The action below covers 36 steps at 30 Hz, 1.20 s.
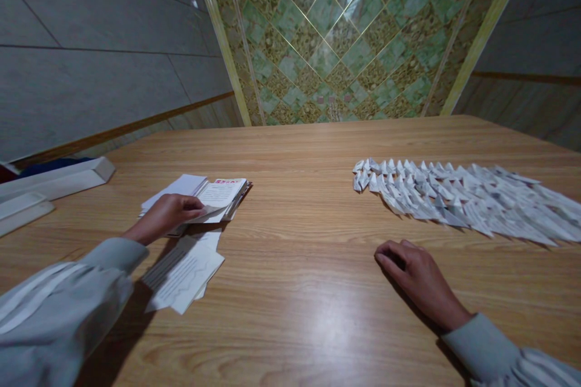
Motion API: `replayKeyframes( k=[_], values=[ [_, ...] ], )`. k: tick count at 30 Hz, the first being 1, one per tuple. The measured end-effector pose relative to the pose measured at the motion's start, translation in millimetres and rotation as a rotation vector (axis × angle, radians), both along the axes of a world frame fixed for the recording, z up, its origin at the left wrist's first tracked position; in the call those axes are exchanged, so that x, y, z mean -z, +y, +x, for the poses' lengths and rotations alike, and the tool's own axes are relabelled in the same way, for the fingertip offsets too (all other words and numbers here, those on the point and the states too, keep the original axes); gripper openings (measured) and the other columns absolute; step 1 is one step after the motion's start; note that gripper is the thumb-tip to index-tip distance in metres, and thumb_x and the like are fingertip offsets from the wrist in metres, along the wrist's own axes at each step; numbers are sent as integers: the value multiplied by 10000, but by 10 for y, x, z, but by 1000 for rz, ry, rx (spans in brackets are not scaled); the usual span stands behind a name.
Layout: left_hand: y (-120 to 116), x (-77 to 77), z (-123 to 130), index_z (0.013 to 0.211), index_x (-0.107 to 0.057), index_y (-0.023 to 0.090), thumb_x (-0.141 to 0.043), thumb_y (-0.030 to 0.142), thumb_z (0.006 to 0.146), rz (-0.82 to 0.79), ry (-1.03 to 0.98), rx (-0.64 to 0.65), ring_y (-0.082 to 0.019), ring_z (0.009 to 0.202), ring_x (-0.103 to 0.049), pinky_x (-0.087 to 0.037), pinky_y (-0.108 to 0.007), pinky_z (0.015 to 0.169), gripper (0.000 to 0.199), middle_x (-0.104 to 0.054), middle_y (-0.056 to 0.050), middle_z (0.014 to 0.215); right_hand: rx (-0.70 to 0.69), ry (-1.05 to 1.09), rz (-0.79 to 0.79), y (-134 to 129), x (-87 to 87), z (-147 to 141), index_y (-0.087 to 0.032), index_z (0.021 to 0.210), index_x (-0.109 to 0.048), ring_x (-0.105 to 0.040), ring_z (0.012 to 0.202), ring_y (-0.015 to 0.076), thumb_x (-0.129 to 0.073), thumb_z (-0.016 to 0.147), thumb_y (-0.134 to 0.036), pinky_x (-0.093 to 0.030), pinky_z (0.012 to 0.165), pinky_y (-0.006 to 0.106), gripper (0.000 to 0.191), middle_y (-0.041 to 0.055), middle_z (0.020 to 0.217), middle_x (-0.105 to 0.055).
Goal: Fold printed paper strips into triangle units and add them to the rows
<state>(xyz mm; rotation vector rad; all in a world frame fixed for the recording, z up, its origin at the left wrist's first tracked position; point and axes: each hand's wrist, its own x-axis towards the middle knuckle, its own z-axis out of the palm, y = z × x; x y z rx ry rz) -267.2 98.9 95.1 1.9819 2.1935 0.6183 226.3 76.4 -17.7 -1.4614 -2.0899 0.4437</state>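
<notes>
Paper stack (222,195) sits on the wood-grain counter (290,326), L of center, betw. 8 & 9 o'clock. Its pages are white w/ small dark printed lines, & a red/pink heading runs along the far edge. The R side shows many layered edges, some dark, a bit uneven. Long axis slants approx. 7 to 1 o'clock, heading end twd 1.

L hand (175,208) comes in from 8 o'clock, pinched on the near part of a lifted sheet (215,214) at the stack; can't tell if that's the page w/ the heading. R hand (420,281) is on the counter betw. 4 & 5 o'clock, narrow, fingers curled, knuckles twd 11; can't tell if thumb & finger meet.

Pale lilac-white pile (179,187) is right beside the stack on its 9 o'clock side. Loose printed sheets (188,272) lie fanned at 7-8 o'clock, just nearer than the stack. Folded paper pieces (447,196), pointed tips up, run in close rows just past 3 o'clock. White trays (68,180) at far L, approx. 9 o'clock, w/ dark blue item (52,165) behind.
</notes>
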Motion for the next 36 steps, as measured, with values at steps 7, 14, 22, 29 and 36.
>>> replayKeyframes(
  k=[7,14,22,29,36],
  values=[
    [-21,61,-94,800,-736,91,-555,648,821,-105,55,98,-155,661,-608,-413,-188,661,586,-688,24,658,-14,-25,2,-6,-11,-2,-218,771,-659,-590,694,226,-492,905,-367,-385,692,342,261,36,686,-642],
    [-21,109,-80,782,-725,105,-399,713,881,56,206,12,-177,685,-635,-404,-210,696,696,-692,19,665,-21,-21,22,2,3,3,-223,772,-659,-599,706,226,-510,907,-343,-393,687,335,234,26,701,-652],
    [-314,-63,472,1065,-651,142,-440,395,979,351,460,224,-204,924,-694,-480,-276,835,340,-734,-32,1095,-20,28,130,-39,-26,-46,-194,822,-657,-597,720,234,-510,923,-280,-447,674,353,199,55,726,-644],
    [-717,253,1997,896,-584,174,-416,114,871,213,351,772,-195,701,-671,-525,-282,638,180,-717,-77,850,-315,106,257,-287,-230,-259,-194,1368,-455,-537,1137,253,-584,888,-184,-466,943,396,497,134,1255,-580],
    [-934,637,2759,912,-557,196,-557,243,895,-20,185,824,-207,685,-649,-510,-296,612,50,-692,-37,803,-430,-123,159,-333,-241,-216,-186,861,-666,-562,886,226,-653,846,-140,-426,793,372,50,52,886,-685]
  ],
)
